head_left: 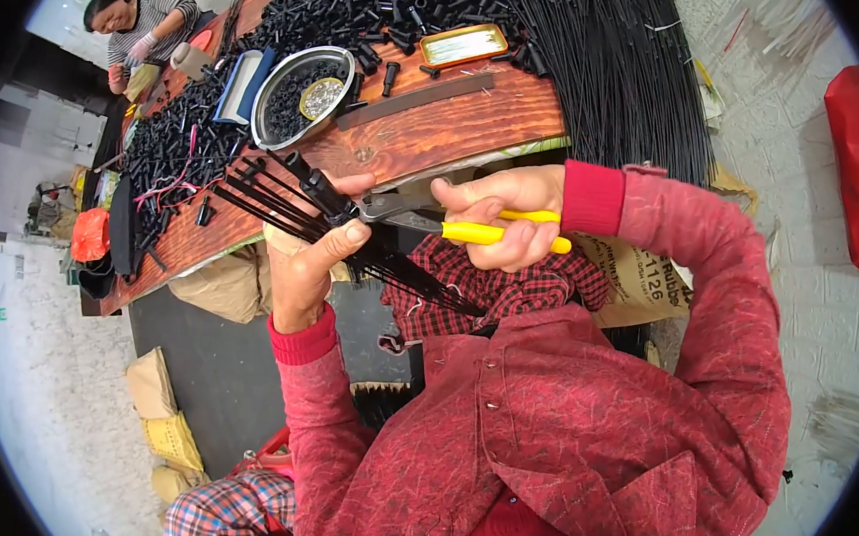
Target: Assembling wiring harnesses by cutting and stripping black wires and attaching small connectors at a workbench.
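My left hand (pixel 301 259) is closed around a bundle of thin black rods (pixel 414 279), which runs slantwise through the grip and fans out past the fingers. A black cylindrical plastic fitting (pixel 321 191) stands among the rods between thumb and fingers. In my right hand (pixel 513 209) is a pair of pliers with yellow handles (pixel 470 233), fingers wrapped round the grips. The metal jaws reach the fitting's near end, beside my left thumb; whether they grip anything is too small to tell.
Black plastic fittings (pixel 367 15) lie heaped on the wooden table (pixel 460 121). A metal bowl (pixel 257 122) of small parts and an orange-rimmed tray (pixel 463 45) stand there. Long black rods (pixel 622 82) spread at the right. A co-worker (pixel 153 25) sits at the far left.
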The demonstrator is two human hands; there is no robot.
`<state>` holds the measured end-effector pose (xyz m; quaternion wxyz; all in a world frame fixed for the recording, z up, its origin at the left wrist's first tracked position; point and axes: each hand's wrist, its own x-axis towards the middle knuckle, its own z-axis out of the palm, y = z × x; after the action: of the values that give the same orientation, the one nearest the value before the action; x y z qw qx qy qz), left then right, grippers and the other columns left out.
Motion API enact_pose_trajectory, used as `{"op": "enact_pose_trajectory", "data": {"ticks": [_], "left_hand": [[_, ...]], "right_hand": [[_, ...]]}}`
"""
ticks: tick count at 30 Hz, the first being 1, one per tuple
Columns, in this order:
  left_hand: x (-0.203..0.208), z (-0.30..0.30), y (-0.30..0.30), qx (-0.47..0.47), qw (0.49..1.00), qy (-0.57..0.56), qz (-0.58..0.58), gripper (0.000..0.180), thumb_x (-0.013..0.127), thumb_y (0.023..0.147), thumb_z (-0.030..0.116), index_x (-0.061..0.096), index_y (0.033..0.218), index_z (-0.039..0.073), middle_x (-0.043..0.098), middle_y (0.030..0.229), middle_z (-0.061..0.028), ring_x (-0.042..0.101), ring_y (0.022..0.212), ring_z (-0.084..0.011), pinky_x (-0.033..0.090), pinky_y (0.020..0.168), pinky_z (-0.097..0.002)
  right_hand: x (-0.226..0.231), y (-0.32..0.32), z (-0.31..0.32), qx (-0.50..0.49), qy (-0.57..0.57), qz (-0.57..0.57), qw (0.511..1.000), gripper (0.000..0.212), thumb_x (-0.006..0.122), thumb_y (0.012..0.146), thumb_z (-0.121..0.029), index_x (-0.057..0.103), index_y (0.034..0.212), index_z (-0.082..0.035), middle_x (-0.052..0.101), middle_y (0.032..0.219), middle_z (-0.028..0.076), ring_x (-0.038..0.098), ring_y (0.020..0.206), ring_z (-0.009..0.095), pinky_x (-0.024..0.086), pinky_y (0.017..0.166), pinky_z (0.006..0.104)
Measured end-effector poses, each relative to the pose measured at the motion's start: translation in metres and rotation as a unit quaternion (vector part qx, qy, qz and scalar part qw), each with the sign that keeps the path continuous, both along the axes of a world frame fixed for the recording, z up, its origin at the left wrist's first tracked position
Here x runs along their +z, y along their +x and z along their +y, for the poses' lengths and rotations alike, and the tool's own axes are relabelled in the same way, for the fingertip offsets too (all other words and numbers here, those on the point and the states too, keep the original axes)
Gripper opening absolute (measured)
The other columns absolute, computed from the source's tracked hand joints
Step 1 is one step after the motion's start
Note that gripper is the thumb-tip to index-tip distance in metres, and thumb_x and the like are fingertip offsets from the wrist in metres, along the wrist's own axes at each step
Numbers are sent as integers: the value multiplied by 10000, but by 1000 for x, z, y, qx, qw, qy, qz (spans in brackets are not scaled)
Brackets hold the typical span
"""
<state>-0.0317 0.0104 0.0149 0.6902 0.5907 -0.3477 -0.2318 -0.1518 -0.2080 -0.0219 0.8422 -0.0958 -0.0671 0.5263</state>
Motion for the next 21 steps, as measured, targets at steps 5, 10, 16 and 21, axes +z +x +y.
{"op": "enact_pose_trajectory", "data": {"ticks": [5, 10, 16, 21], "left_hand": [[-4, -4, 1, 12, 1000, 5, 9, 406, 817, 648, 47, 675, 1017, -45, 601, 892, -22, 543, 837, -124, 414, 772, -252], [-3, -3, -3, -9, 1000, -15, 16, 468, 835, 631, 26, 667, 1061, -48, 581, 961, -18, 554, 864, -129, 428, 796, -257], [7, 2, -9, -22, 1000, 4, 8, 593, 868, 638, 96, 621, 1157, -50, 646, 1042, -62, 587, 948, -147, 458, 879, -292], [16, 4, -15, -12, 998, 32, -44, 496, 819, 716, 107, 628, 1149, -42, 639, 1015, -48, 569, 884, -118, 449, 832, -262]], "right_hand": [[36, -3, -8, -90, -328, -184, 922, 661, 304, 968, -625, 430, 574, -110, 492, 482, 84, 482, 335, 141, 330, 276, 228], [56, -7, -17, -83, -411, -272, 866, 681, 309, 979, -604, 418, 550, -86, 526, 488, 102, 530, 361, 147, 356, 304, 216], [58, -6, -23, -66, -433, -303, 846, 643, 366, 965, -609, 393, 555, -114, 526, 487, 99, 549, 376, 148, 357, 323, 217], [60, -4, -21, -61, -466, -318, 823, 649, 375, 965, -605, 418, 561, -99, 547, 501, 108, 564, 386, 153, 391, 330, 225]]}}
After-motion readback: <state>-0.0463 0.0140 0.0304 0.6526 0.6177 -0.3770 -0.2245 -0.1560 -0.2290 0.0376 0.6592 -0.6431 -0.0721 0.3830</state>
